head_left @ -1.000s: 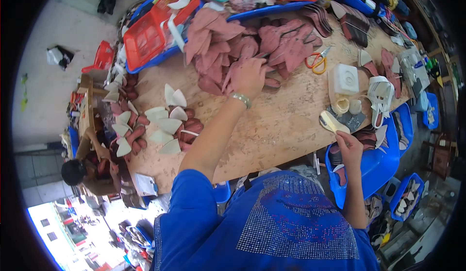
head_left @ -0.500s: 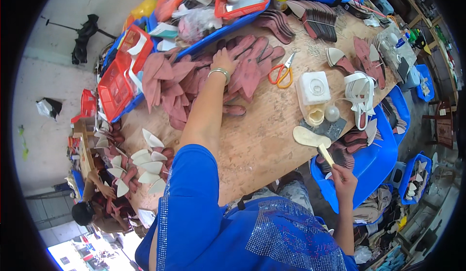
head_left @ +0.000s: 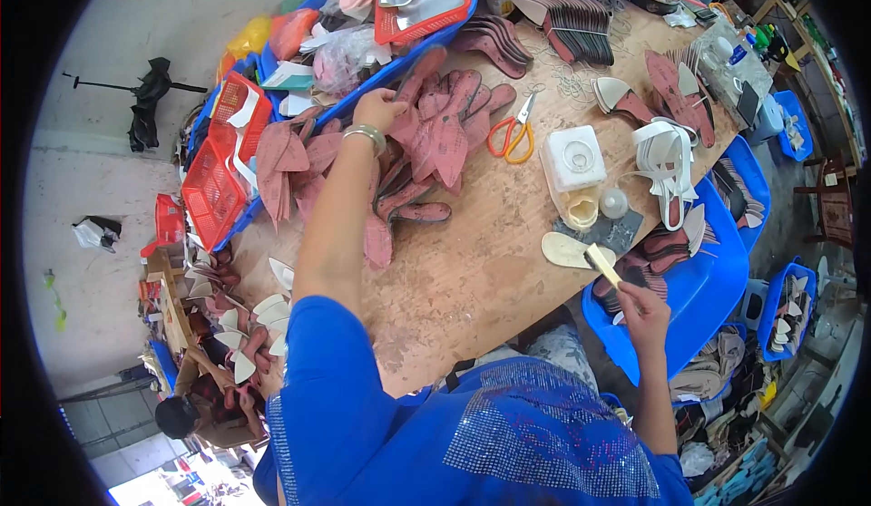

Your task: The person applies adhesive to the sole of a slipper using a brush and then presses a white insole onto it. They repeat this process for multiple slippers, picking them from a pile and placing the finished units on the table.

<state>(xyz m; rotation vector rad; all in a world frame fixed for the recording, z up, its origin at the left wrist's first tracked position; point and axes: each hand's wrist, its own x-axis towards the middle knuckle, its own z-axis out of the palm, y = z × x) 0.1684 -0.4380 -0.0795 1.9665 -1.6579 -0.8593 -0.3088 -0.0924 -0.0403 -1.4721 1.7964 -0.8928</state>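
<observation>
My left hand (head_left: 379, 110) is over the heap of dusty-red shoe insoles (head_left: 440, 139), fingers closed on one dusty-red insole (head_left: 419, 74) that is tilted up from the pile. My right hand (head_left: 642, 312) is at the table's near right edge. Its fingers grip a flat, cream-coloured brush (head_left: 603, 267), whose far end is over a pale insole (head_left: 566, 250). Just beyond are a white plastic container (head_left: 575, 160) with a yellowed, crusted opening and a dark slab (head_left: 621, 232). Scissors (head_left: 513, 134) with orange and yellow handles lie between the heap and the container.
Blue bins (head_left: 699, 275) with stacked shoe parts stand at the right. Red baskets (head_left: 218, 189) and a long, full blue tray (head_left: 363, 91) line the far left. White strap pieces (head_left: 665, 157) lie at the table's right. Another person (head_left: 204, 415) works at the lower left.
My left hand has moved slightly left and raised an insole from the heap. Several insoles shifted, uncovering more table. The right hand still holds the brush. The whole view has shifted a little.
</observation>
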